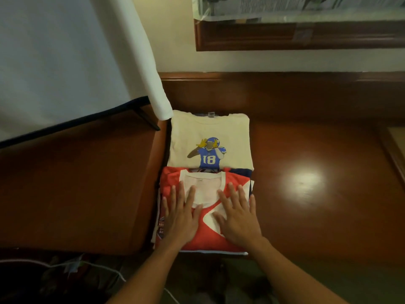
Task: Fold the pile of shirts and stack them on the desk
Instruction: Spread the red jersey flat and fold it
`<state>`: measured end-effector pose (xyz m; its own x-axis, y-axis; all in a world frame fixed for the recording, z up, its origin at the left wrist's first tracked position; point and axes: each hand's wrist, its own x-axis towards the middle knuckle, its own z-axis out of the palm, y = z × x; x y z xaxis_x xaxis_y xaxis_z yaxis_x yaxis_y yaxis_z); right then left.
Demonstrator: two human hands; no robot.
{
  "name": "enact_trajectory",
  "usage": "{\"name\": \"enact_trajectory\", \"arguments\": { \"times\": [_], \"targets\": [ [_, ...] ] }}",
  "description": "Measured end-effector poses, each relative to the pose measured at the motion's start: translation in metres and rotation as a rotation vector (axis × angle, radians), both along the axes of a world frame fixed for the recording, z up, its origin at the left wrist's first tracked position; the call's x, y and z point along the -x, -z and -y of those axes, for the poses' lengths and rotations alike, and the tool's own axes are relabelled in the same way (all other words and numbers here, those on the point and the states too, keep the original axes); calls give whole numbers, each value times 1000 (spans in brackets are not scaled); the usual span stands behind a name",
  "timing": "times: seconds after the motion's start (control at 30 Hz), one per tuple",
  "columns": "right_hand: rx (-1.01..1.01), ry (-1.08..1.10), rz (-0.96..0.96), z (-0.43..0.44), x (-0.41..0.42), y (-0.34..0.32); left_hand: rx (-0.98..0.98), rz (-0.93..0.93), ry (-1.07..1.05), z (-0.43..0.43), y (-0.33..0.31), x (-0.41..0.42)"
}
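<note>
A folded red and white shirt (207, 234) lies on top of a stack of folded shirts at the near edge of the brown desk (306, 150). My left hand (180, 216) and my right hand (237, 216) both press flat on it, fingers straight and spread. Edges of other folded shirts (159, 224) show under the left side of the stack. Just behind lies a folded cream shirt (210, 139) with a blue football player numbered 18 printed on it.
A white curtain or cloth (76, 62) hangs at the left, over a lower brown surface (76, 183). A dark wooden frame (295, 36) hangs on the wall behind. White cables (98, 267) lie on the floor at lower left. A lamp's glare (304, 181) shines on the desk.
</note>
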<state>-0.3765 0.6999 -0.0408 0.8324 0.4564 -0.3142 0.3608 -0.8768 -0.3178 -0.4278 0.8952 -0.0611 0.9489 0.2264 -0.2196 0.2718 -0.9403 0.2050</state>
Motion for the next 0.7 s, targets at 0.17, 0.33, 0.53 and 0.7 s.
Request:
{"name": "enact_trajectory", "arguments": {
  "times": [0.17, 0.33, 0.53, 0.7],
  "targets": [
    [18, 12, -6, 3, 10, 19, -68, 50, -7, 1, 13, 7],
    [11, 8, -6, 2, 7, 23, -38, 58, -6, 1, 16, 5],
    [-273, 400, -1, 12, 7, 12, 226, 128, -276, -19, -7, 18],
    [-514, 766, -357, 34, 3, 11, 543, 79, -436, -39, -6, 33]
  ]
}}
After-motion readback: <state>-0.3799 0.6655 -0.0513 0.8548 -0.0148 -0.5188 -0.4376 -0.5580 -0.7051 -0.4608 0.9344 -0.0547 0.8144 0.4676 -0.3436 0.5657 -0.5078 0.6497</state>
